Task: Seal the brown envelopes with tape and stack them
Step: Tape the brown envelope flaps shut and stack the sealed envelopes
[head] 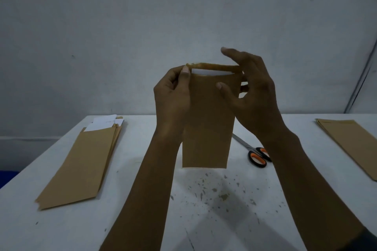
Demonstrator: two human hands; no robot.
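I hold a brown envelope (pixel 208 124) upright above the table. Its top flap is bent towards me, and a strip of white paper shows under it. My left hand (pixel 173 96) pinches the envelope's upper left corner between thumb and fingers. My right hand (pixel 251 91) holds the upper right edge, thumb on the front face, other fingers behind and above the flap. A pile of brown envelopes (pixel 81 161) with white sheets sticking out lies at the left. Another stack of brown envelopes (pixel 350 144) lies at the right edge. No tape is in view.
Orange-handled scissors (pixel 256 154) lie on the white table (pixel 204 220), partly behind the held envelope and my right forearm. The tabletop in front of me is speckled with dark marks. A plain wall stands behind the table.
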